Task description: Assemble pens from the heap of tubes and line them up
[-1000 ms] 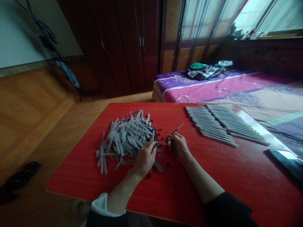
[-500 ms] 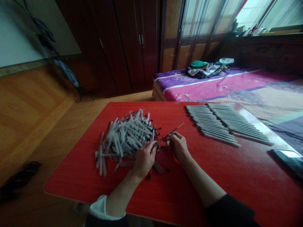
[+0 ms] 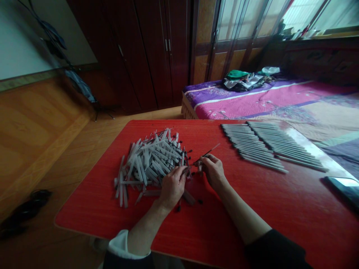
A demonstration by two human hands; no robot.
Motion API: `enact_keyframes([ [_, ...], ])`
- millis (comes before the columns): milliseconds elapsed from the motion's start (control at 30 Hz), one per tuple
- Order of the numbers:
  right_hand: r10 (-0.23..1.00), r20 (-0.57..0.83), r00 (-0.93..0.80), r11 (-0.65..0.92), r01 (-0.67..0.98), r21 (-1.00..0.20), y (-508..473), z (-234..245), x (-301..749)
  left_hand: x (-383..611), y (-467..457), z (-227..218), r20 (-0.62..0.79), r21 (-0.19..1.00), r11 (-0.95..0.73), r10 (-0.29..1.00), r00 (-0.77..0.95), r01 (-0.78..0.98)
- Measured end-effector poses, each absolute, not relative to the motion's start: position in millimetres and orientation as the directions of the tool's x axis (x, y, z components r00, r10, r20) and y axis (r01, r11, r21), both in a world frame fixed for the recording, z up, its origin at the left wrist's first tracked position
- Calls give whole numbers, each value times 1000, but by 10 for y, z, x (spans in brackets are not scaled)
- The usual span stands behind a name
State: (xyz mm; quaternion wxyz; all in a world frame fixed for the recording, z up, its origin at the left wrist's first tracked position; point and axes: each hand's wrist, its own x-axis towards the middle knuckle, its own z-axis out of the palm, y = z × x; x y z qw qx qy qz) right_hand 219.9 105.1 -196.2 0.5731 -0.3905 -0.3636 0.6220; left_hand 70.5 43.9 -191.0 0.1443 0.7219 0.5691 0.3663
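Observation:
A heap of pale grey pen barrels [image 3: 150, 162] lies on the red table [image 3: 280, 209], left of centre. My left hand [image 3: 172, 186] rests at the heap's right edge, fingers curled round a dark pen part [image 3: 187, 171]. My right hand [image 3: 213, 170] is just to its right, pinching a thin pen refill [image 3: 209, 152] that points up and to the right. The two hands nearly touch. A few small black caps [image 3: 199, 201] lie on the table below them.
Two neat rows of finished grey pens [image 3: 266, 145] lie at the table's far right. A dark phone [image 3: 346, 188] sits at the right edge. Behind the table are a bed with a pink and purple quilt [image 3: 252, 101] and dark wooden wardrobes [image 3: 146, 52].
Both hands have stayed at the heap's right edge with the refill and the dark part held; they shifted slightly up and closer together. The view moved a little.

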Motion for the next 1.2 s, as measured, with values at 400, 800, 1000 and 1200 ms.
enact_keyframes([
  [400,991,-22,-132,-76,-421,-904,935,-1752,2149,689,417,-1923,418,701,-374,905,76,607],
  [800,985,170,36,170,-399,-901,730,-1511,2220,653,354,-1910,472,765,-389,881,-37,513],
  [1000,983,180,-33,156,-354,-922,686,-1495,2189,670,345,-1907,481,742,-397,876,-16,541],
  [1200,976,210,-57,192,-229,-954,656,-1520,2174,672,343,-1887,485,734,-407,874,1,544],
])
